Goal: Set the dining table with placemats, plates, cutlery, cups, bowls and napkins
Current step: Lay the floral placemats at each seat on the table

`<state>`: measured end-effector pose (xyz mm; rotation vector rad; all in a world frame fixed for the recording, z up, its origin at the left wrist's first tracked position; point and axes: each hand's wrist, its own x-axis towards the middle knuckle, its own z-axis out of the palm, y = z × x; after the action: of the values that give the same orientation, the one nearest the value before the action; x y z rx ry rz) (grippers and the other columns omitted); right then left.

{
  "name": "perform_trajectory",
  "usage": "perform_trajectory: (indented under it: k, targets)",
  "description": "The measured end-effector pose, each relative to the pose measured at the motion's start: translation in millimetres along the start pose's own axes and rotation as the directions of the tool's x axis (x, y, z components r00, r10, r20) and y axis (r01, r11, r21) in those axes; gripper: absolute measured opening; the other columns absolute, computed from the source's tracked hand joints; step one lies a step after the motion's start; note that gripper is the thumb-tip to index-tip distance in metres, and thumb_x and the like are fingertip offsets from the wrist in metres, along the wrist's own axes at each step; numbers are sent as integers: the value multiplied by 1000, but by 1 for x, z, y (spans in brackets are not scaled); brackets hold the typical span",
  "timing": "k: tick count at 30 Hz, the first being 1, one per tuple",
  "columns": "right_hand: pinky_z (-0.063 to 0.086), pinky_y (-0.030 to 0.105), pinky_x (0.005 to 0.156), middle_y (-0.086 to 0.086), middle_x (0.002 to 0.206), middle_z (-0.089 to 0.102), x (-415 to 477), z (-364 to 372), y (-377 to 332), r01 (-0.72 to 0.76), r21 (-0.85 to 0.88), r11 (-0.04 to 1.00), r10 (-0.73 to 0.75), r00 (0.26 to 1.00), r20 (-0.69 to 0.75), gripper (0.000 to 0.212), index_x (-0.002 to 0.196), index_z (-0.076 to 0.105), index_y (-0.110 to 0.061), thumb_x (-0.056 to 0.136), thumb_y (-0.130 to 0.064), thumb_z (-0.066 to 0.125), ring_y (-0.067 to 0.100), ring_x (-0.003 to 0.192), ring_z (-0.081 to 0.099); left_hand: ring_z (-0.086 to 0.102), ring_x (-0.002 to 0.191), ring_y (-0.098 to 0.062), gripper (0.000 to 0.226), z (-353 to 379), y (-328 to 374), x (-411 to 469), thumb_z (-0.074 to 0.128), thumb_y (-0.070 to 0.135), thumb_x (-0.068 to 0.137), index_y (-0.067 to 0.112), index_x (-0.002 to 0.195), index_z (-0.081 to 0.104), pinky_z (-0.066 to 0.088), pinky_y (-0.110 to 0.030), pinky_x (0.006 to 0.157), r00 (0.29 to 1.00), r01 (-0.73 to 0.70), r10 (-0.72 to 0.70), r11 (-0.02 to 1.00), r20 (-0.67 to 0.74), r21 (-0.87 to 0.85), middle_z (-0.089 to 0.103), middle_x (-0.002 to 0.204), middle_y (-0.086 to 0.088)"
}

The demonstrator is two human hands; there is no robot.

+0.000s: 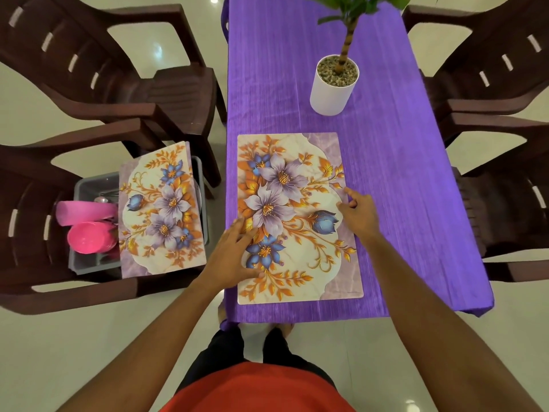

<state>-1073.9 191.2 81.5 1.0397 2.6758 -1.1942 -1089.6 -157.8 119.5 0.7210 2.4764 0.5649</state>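
two flat placemats are in view, both rectangular with rounded corners and a glossy print of lilac and blue flowers with orange leaves on a marbled cream and purple ground. one placemat (297, 215) lies on the purple tablecloth (401, 188), which has a fine ribbed weave running down the table's length. its long axis runs away from me, along the table, with its near short edge just inside the table's near end and its left long edge close to the table's left side.

my left hand (237, 251) lies flat on the mat's left portion, fingers spread and pressed down on the print, gripping nothing. my right hand (358, 214) sits at the mat's right long edge, fingers loosely curled with the fingertips touching that edge; it has closed around nothing.

the second placemat (162, 211) rests tilted across a grey plastic bin (86, 260) on the seat of a dark brown moulded chair (35, 263) to my left, its long axis also pointing roughly away from me. beside it in the bin are a pink bowl (89, 237) and a pink cup (84, 212) lying on its side, both smooth plastic, with some metal cutlery behind, too hidden to tell apart.

farther up the table stands a white cylindrical pot (331, 90) topped with gravel, holding a small plant.
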Motion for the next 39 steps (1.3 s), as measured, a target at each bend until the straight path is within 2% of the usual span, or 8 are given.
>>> perform_trajectory:
  k: [6,9,13,17,21,25,28,39]
  targets:
    - [51,34,71,9,99,60,-20,-5,-21,-27,-69,997,20,995,-96,48,138,57,-26,92,-36,64,24,86,62,12,152,-21,92,-2,-8,-4,80,47,77,28,154,33,31,-43,117,996,-54,41,984,-80,-172,5,166,4]
    - [46,31,81,1,100,58,-55,11,-69,55,-1,998,-54,984,-170,36,130,64,-22,94,-25,66,16,91,57,21,149,-19,68,-10,-24,-14,72,40,88,28,147,42,32,-42,113,984,32,-86,946,-153,-323,19,164,0]
    - [55,35,82,-2,93,70,-100,85,-148,212,183,960,-222,974,36,26,113,73,-19,89,-23,66,16,85,65,44,135,-24,50,-29,-93,-34,64,40,93,19,136,55,40,-43,109,927,184,-293,899,-234,-397,47,147,-7]
    - [53,31,80,-3,93,68,-130,185,-227,322,150,935,-354,868,349,29,117,73,-23,89,-25,67,14,81,64,61,106,-33,37,-43,-193,-59,57,36,89,12,114,69,47,-41,89,888,368,-413,901,-200,-228,66,113,-10]
    - [54,40,89,6,118,67,-117,293,-251,179,26,983,-168,847,504,36,123,66,-19,87,-24,70,27,105,64,66,95,-23,24,-54,-272,-81,62,41,90,24,104,72,53,-36,79,823,555,-566,818,-43,-151,71,104,-1]
    - [54,45,89,11,120,60,-77,363,-234,-103,-77,992,124,926,357,48,123,58,-19,82,-38,73,32,107,60,64,81,-21,23,-45,-306,-88,57,51,90,30,81,60,47,-30,67,801,599,-595,792,74,-119,65,81,5]
    - [49,33,79,8,120,62,-53,382,-234,-328,-2,945,316,909,270,42,120,61,-17,85,-38,73,26,97,60,59,73,-20,33,-34,-316,-90,51,55,92,27,75,57,42,-30,65,785,619,-617,778,51,-108,63,75,3]
    - [59,40,69,-2,82,66,-45,404,-234,-333,68,941,322,937,133,17,82,61,-22,77,-24,77,24,77,67,56,61,-14,22,-27,-320,-88,55,45,91,36,73,48,38,-24,57,791,599,-609,791,-58,-127,52,61,11]
